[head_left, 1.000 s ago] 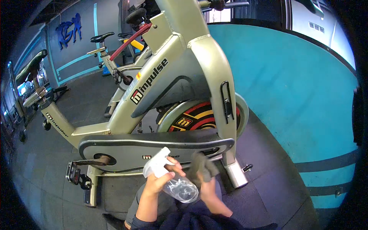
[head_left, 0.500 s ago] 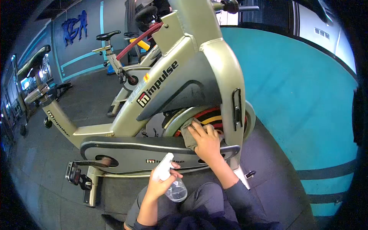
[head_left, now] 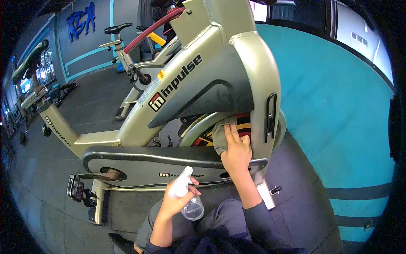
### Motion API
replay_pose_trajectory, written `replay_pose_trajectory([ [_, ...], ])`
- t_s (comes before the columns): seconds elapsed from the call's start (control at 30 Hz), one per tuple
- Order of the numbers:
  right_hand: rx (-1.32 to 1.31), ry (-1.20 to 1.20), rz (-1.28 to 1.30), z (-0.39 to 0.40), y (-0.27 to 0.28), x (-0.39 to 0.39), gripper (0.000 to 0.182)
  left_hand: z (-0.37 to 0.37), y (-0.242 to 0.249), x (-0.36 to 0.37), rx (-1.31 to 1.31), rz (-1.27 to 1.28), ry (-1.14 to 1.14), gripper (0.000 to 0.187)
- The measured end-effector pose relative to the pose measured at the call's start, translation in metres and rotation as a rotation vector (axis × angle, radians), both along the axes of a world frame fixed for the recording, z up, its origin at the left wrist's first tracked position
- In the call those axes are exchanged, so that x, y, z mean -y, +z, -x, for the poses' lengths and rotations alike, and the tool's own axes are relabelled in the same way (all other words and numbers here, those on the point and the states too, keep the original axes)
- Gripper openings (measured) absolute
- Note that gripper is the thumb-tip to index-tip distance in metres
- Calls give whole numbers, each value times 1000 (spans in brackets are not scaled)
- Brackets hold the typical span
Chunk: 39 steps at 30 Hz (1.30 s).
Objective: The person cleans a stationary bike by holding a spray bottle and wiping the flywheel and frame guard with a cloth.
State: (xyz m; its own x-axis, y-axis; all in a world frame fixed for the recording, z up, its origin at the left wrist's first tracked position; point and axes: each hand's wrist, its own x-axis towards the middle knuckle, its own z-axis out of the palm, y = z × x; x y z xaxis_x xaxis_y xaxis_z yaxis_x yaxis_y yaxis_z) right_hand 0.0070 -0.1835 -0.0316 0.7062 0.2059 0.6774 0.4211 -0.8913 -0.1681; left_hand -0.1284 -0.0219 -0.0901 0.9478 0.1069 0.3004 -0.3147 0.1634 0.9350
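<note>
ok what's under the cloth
The flywheel, it appears: its red and yellow markings show on either side of the cloth. The patch directly beneath the cloth and right hand is covered and cannot be seen.

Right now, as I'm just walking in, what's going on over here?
A person is down beside an exercise bike. Their right hand has a grey cloth against the bike's wheel, with two fingers stretched over it. Their left hand holds a clear spray bottle with a white top, in front of the bike's lower cover.

Right hand (head_left: 237, 154) forward, left hand (head_left: 175, 201) apparently curled
</note>
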Motion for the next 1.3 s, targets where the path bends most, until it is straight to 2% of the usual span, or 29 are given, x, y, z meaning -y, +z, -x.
replay_pose_trajectory([
  [0.2, -160, -41, -171, -1, 9, -4, 76, 4, 2, -3, -15, -79, 57, 45],
  [0.33, -26, -119, -178, -9, 1, -7, 77, 11, 9, -3, -6, -10, 62, 46],
  [0.43, -19, 0, -302, -7, 1, 0, 77, 14, 10, -3, 10, -51, 36, 54],
  [0.47, -15, -9, -302, 0, 2, 4, 77, 15, 13, -1, 0, -108, 43, 53],
  [0.53, -180, 40, -96, 19, 4, 12, 70, 13, 14, 4, -7, -162, 39, 53],
  [0.57, -88, 105, -50, 25, 2, 15, 61, 10, 12, 6, 27, -249, 48, 49],
  [0.6, -89, 98, -49, 33, 2, 19, 61, 8, 10, 7, 60, -336, 59, 46],
  [0.63, -178, 91, -46, 42, 4, 21, 58, 6, 10, 10, 60, -336, 56, 46],
  [0.67, -265, 89, -44, 50, 6, 21, 55, 3, 10, 14, 96, -354, 90, 35],
  [0.7, -241, 86, -43, 55, 2, 23, 55, 2, 11, 16, 133, -374, 127, 24],
  [0.73, -237, 90, -44, 60, -1, 23, 55, 0, 13, 17, 137, -375, 131, 24],
  [0.8, -215, 54, -38, 68, -6, 23, 58, -3, 16, 18, 155, -480, 143, 37],
  [0.9, -226, 53, -37, 74, -12, 25, 65, -9, 24, 23, 231, -621, 260, 40],
  [1.0, -246, 85, -86, 76, -13, 29, 68, -18, 30, 26, 365, -659, 341, 47],
  [1.13, -241, 145, -157, 72, -19, 34, 70, -19, 36, 32, 291, -670, 379, 54],
  [1.2, -232, 149, -139, 69, -22, 35, 70, -20, 37, 34, 256, -615, 358, 27],
  [1.3, -215, 155, -124, 67, -25, 36, 71, -21, 36, 34, 327, -566, 333, 30],
])
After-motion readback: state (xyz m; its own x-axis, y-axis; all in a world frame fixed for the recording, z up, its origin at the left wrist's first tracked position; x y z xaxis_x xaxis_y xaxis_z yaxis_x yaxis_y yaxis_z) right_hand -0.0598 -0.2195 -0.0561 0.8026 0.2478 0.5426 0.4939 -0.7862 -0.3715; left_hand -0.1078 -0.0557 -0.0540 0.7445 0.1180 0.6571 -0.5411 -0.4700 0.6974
